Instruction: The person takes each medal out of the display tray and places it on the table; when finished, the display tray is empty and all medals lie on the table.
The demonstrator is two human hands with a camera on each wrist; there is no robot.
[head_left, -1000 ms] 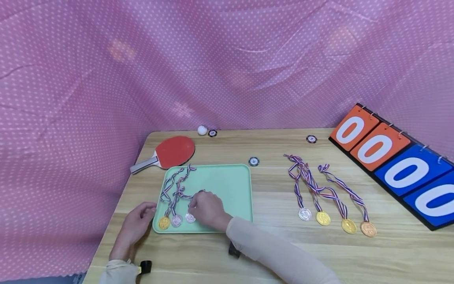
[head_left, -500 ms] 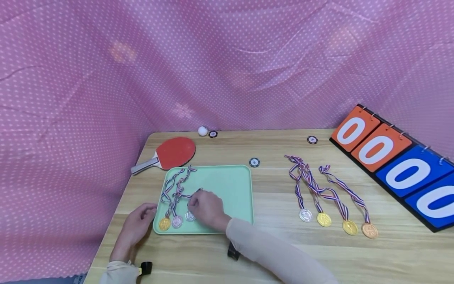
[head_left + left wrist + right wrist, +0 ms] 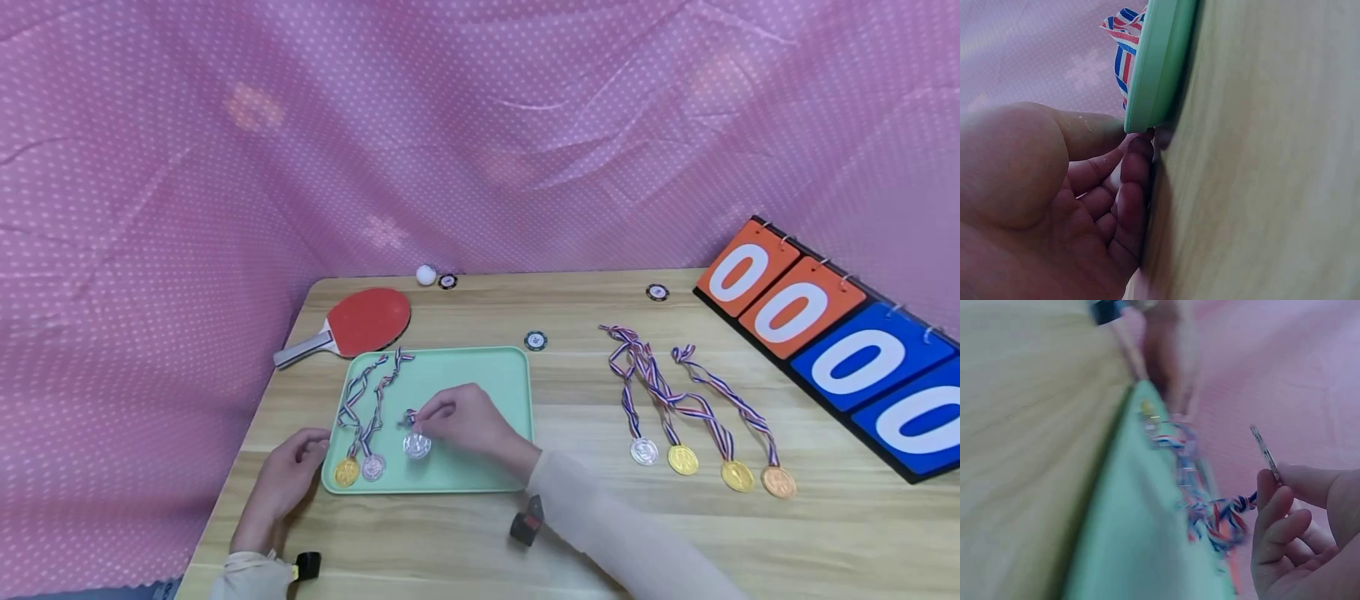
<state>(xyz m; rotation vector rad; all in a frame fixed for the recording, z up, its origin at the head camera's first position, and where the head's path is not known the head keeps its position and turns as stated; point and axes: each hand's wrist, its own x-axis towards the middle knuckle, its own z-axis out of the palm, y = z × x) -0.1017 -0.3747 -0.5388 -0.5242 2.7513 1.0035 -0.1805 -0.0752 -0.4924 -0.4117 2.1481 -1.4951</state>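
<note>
silver medal held above green tray

a person's right hand pinches a round silver medal between thumb and fingers, holding it just above a pale green rectangular tray; the medal's red, white and blue striped ribbon hangs bunched beneath the fingers. at the tray's left edge, the left hand rests low on a light wood desk, its thumb and bent fingers holding the rim.

inside the tray, toward the near left corner, a gold medal lies beside a second silver medal, their striped ribbons stretched toward the far edge. to the right of the tray, four more medals lie in a row on the desk: one silver, two gold and one bronze-coloured.

a red table tennis bat lies just beyond the tray, with a white ball near the far edge and three round chips scattered about. at right stands a flip scoreboard of orange and blue cards, each showing a zero. pink dotted cloth hangs behind.
</note>
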